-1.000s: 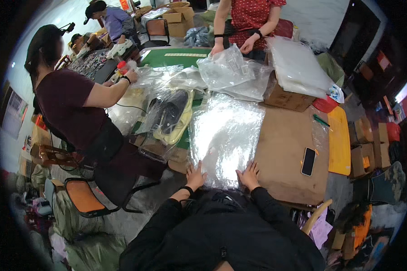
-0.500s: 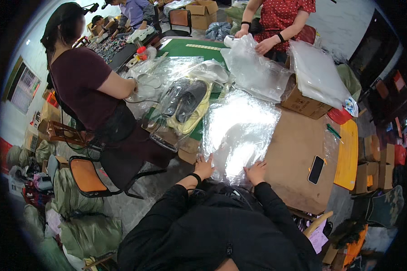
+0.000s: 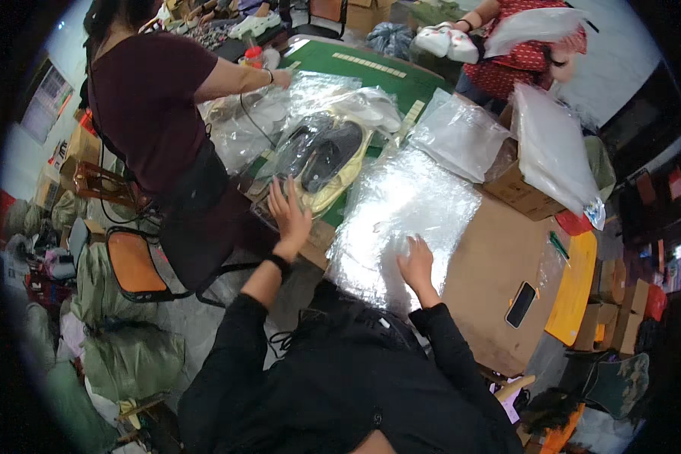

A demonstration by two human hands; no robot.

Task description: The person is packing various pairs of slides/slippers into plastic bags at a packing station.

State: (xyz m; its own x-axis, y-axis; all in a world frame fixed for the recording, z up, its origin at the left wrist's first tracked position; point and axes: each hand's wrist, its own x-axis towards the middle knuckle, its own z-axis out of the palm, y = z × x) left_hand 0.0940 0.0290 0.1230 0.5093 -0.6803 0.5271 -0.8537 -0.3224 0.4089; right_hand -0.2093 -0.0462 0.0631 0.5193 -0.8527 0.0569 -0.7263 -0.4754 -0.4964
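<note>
My left hand (image 3: pixel 289 216) reaches out, fingers spread, at the near edge of a clear plastic bag holding dark grey slippers (image 3: pixel 331 155). Whether its fingertips touch that bag I cannot tell. Pale yellow footwear or wrapping (image 3: pixel 325 198) shows beneath the dark pair. My right hand (image 3: pixel 416 266) rests with fingers apart on a stack of shiny clear plastic bags (image 3: pixel 405 200), which lies in front of me on the brown tabletop. Neither hand grips anything.
At left a co-worker in a dark top (image 3: pixel 147 98) reaches over the table. Across, another in a red dotted top (image 3: pixel 533 49) holds white shoes (image 3: pixel 446 43) and a plastic bag. A carton (image 3: pixel 518 189) topped with plastic sheets stands right, beyond a phone (image 3: pixel 520 304).
My left hand has left the bag stack and moved forward to the bagged slippers. My right hand has slid forward and slightly left. The co-worker across has lifted white shoes off the table.
</note>
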